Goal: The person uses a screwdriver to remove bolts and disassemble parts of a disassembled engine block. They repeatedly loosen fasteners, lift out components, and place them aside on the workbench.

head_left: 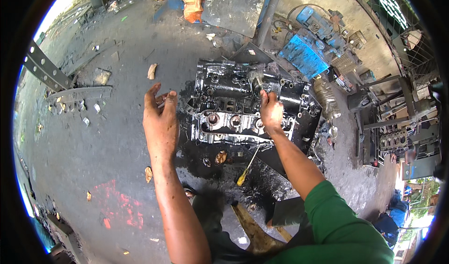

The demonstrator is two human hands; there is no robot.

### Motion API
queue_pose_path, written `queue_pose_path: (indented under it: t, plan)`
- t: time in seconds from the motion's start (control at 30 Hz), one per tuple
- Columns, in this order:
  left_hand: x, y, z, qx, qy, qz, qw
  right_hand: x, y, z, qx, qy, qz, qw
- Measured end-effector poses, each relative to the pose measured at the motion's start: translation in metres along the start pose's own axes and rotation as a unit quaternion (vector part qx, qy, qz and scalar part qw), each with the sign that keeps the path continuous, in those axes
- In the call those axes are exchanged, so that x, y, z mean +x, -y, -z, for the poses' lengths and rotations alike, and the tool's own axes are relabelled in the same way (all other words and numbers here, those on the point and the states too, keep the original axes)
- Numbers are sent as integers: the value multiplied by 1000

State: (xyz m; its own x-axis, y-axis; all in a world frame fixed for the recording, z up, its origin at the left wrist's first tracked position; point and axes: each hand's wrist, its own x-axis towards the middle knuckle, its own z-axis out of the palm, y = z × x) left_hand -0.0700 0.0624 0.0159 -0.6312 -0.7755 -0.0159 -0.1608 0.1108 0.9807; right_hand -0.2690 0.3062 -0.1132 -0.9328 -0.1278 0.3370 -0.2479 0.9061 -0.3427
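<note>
An oily metal cylinder head [220, 132] lies on the ground in front of me, with round openings along its top. Against its far side rests a larger black, wet-looking engine part [224, 88]. My right hand [271, 110] is closed over the right part of these pieces. It grips what looks like a brush [256, 78], whose greyish end touches the black part; the handle is hidden in my fist. My left hand [161, 121] hovers to the left of the engine parts, fingers bent and apart, apparently holding nothing. A screwdriver [243, 176] with a yellow handle leans at the cylinder head's near edge.
Beyond, to the right, stands a blue machine [304, 53] by the wall. A plastic bottle [326, 98] lies right of the engine parts. Close to my legs is a worn wooden stool [257, 231]. A perforated metal beam [47, 69] stands at the left.
</note>
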Motion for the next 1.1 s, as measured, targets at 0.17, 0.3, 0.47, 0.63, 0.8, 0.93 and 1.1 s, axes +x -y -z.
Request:
queue_pose_path:
  t: [0.17,0.3,0.47,0.63,0.8,0.93,1.1]
  plan:
    - [-4,-7,-13,6,1,-11,1000,27,-14,33,-40,-12,123,991]
    - [-3,-10,-17,15,9,3,1000,73,10,76,-21,72,67,995]
    - [1,-9,-20,9,11,11,1000,110,81,93,-168,252,215,929]
    - [2,-5,-23,38,8,-10,999,125,132,70,-281,323,328,842]
    - [4,1,-3,26,-15,2,1000,158,110,92,-332,356,288,825]
    - [7,-3,2,21,-17,16,1000,153,99,92,-329,340,250,845]
    - [-2,-8,-11,-6,24,0,1000,140,72,96,-279,308,240,877]
